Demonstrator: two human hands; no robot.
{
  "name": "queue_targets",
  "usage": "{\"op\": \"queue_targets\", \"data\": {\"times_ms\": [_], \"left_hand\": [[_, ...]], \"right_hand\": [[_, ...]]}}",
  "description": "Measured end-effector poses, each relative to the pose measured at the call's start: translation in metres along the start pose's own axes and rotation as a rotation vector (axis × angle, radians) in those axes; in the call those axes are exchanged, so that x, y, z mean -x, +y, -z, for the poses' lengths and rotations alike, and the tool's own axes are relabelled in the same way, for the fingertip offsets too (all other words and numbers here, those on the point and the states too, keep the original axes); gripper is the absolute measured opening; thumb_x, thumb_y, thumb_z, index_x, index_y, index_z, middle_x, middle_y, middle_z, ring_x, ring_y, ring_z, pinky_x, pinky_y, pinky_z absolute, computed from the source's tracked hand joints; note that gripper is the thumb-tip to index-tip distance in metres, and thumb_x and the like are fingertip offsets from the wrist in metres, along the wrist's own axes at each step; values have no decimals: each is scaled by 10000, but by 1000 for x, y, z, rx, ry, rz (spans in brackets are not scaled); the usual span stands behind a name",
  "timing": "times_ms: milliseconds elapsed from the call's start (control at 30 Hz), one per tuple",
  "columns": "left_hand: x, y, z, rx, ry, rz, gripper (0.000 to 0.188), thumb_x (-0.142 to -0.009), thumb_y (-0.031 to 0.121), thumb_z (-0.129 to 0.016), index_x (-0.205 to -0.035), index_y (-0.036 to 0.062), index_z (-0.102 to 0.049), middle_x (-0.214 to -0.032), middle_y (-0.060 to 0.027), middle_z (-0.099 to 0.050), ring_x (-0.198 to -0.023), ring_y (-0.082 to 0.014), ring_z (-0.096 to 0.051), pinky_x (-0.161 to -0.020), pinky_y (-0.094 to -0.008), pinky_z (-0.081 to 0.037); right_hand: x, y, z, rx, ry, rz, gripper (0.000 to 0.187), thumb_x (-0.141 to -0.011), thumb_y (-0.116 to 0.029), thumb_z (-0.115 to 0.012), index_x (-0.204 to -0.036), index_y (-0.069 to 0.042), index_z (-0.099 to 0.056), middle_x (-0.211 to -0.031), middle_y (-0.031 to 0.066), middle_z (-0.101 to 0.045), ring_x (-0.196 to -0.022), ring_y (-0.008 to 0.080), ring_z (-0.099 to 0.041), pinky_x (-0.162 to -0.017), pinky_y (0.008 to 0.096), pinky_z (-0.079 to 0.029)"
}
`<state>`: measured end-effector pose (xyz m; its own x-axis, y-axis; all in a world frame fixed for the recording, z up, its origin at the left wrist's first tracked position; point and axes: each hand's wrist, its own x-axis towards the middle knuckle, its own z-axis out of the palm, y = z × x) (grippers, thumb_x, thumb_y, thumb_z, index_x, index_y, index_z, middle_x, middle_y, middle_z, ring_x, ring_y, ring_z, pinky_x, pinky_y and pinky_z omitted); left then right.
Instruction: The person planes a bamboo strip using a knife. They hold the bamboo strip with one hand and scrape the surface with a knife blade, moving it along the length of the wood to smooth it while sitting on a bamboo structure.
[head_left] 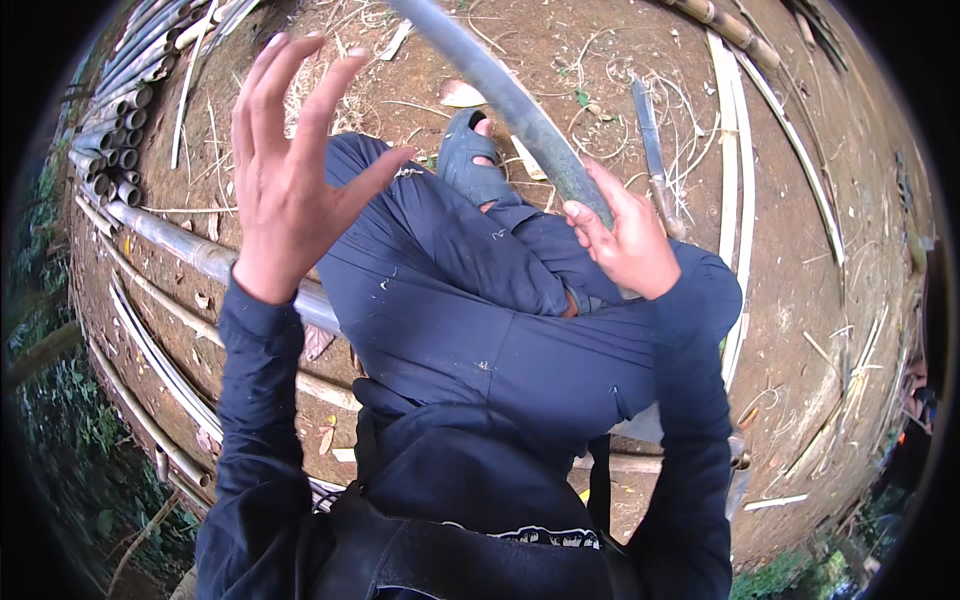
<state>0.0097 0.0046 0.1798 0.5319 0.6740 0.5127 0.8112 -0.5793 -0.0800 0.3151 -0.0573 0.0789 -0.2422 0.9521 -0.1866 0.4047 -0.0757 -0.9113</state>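
Observation:
My right hand is closed around the lower end of a long grey-green bamboo pole. The pole slants up and to the left over my crossed legs and leaves the picture at the top. My left hand is raised above my left knee, fingers spread, with nothing in it. Just beyond my right hand, a machete with a grey blade and a light handle lies on the ground. A dark sandal on my foot shows beneath the pole.
Cut bamboo tubes are stacked at the far left. A thick bamboo pole runs along the ground toward my left knee. Pale split strips lie to the right, and thin curled shavings surround the machete on bare brown soil.

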Motion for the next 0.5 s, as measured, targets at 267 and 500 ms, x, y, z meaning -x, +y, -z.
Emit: {"op": "queue_targets", "data": {"times_ms": [267, 500], "left_hand": [[31, 45, -14, 1172, -1462, 243, 341, -1043, 321, -509, -1176, 8, -537, -616, -18, -543, -472, -120, -561, -466, -299, -481], [72, 83, -42, 2018, -1151, 1147, 301, -1058, 342, -461, -1057, 44, -500, -641, -36, -481, -456, -105, -458, -428, -252, -411]], "right_hand": [[-17, -65, 57, 567, -539, 397, 368, -865, -252, -707, -1203, -120, -649, -984, 148, -698, -957, 326, -655, -822, 402, -484], [-65, 132, 120, 768, 477, -295, 212, -916, -218, -663, -979, -16, -675, -969, 202, -678, -981, 365, -668, -886, 434, -519]]}}
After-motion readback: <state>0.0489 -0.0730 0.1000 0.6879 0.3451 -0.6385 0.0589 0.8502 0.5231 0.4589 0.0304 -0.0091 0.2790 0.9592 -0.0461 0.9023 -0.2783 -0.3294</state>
